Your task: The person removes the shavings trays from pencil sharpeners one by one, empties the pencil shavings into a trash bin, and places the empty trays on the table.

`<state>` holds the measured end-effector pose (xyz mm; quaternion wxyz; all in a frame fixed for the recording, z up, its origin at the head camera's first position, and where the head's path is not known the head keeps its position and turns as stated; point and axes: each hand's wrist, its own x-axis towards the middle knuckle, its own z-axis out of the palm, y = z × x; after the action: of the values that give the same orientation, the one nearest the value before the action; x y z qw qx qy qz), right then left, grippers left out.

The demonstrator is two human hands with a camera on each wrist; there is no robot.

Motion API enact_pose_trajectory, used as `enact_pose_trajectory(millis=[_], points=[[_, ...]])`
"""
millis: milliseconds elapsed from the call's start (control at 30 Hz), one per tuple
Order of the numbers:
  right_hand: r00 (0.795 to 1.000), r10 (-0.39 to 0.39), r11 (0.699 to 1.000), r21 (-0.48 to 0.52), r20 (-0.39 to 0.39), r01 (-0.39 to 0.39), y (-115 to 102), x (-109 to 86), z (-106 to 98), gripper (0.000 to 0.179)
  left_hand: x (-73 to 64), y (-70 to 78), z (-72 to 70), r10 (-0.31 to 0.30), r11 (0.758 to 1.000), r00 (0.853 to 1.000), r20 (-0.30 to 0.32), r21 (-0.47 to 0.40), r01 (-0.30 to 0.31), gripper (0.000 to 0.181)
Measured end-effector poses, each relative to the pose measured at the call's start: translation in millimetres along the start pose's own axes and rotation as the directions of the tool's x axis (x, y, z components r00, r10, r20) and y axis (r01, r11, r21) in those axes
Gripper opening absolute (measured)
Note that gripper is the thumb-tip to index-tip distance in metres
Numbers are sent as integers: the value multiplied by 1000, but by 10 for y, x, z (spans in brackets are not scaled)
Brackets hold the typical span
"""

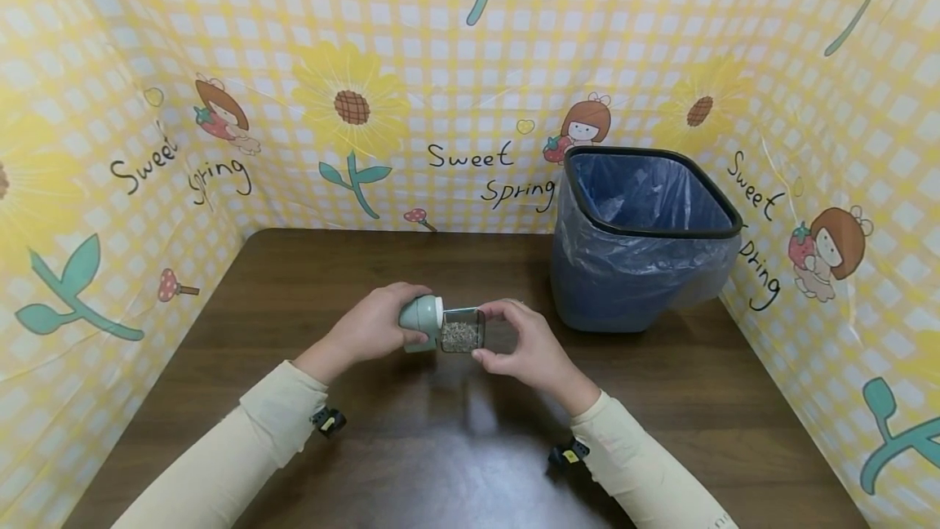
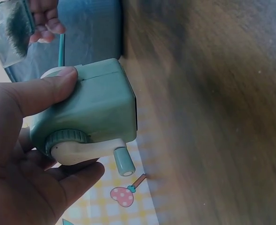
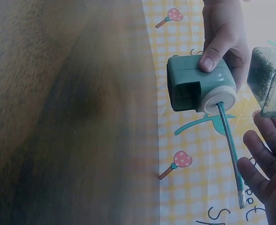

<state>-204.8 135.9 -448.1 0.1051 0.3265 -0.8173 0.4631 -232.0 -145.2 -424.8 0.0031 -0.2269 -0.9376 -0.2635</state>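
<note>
In the left grip sits a pencil sharpener.

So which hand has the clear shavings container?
The right hand, nearer the bin: it pinches the clear container. The left hand holds the green crank sharpener instead.

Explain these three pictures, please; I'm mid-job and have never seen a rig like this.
No machine here: a person works with two bare hands. The wide picture comes from a head-worn camera looking forward and down; the others come from a small wrist camera on each arm. The left hand holds a green crank sharpener with a pencil sticking out. The right hand holds a clear container of shavings. On the brown table stands a bin lined with a bag.
</note>
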Motion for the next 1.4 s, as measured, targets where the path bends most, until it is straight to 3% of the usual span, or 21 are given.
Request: enact_pose_trajectory(millis=[233, 867, 1400], points=[[999, 34, 999, 12, 12, -34, -12, -1, -13, 50, -14, 3, 71, -3, 1000, 1000, 2, 6, 3, 71], [1000, -19, 1000, 3, -11, 20, 3, 1, -13, 52, -25, -37, 170, 2, 1000, 1000, 8, 5, -2, 71], [1000, 6, 1000, 6, -8, -5, 30, -24, -2, 52, -31, -89, 252, 19, 1000, 1000, 11, 7, -19, 73]])
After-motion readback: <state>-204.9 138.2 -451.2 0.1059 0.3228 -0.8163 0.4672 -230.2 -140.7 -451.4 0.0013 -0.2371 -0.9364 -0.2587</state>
